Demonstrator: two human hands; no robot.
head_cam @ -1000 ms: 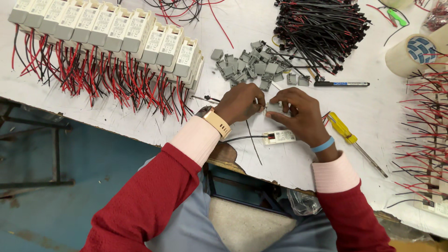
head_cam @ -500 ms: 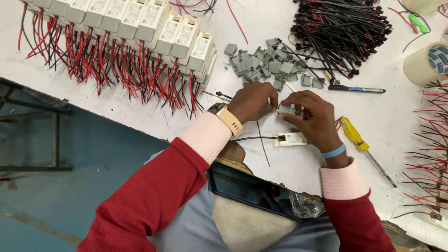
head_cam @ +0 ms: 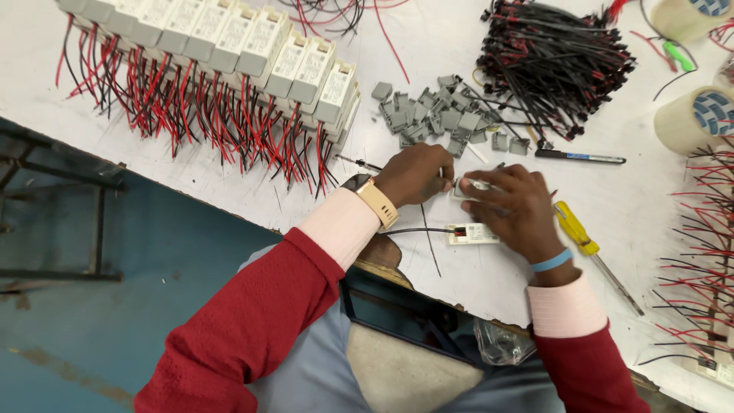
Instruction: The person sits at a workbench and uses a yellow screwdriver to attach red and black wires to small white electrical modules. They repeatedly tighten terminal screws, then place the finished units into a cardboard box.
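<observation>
Your right hand (head_cam: 512, 206) closes its fingers around a small white module (head_cam: 475, 186), thumb and forefinger pinching it just above the white table (head_cam: 459, 46). Your left hand (head_cam: 417, 174) curls shut at the module's left end, fingertips touching it, seemingly working a thin wire there; the wire itself is too fine to make out between your fingers. Keep the module pinned flat and steady with your right hand so the left can feed squarely, and keep your knuckles low so you can see the entry point.

Just below your hands lies a second white module (head_cam: 472, 234), flat on the table, with a black lead running off to its left. A yellow-handled screwdriver (head_cam: 581, 237) rests just right of your right wrist, and a dark pen (head_cam: 579, 157) lies above it.

Further out, a loose heap of small grey plastic pieces (head_cam: 440, 118) sits above your hands. A long row of white rectangular boxes (head_cam: 229, 46), each with a pale label on top and red and black leads hanging down, runs along the upper left. A big bundle of black wires (head_cam: 550, 65) fills the upper right, and rolls of cream tape (head_cam: 692, 118) with blue-and-white printed cores stand at the right edge.
</observation>
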